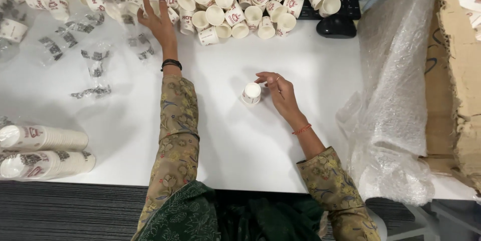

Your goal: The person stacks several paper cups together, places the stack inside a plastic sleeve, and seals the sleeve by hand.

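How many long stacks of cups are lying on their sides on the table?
2: both at the table's lower left edge, one stack just above the other stack, wrapped in clear plastic. More may lie out of view.

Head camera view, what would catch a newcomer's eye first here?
First, the big heap of loose paper cups sprawled across the far edge of the white table, with the left hand stretched into it. Next, the right hand at mid-table, fingers around a single upright cup. Crumpled clear plastic wrap and a torn cardboard box fill the right side, and two sleeved cup stacks lie at near left.
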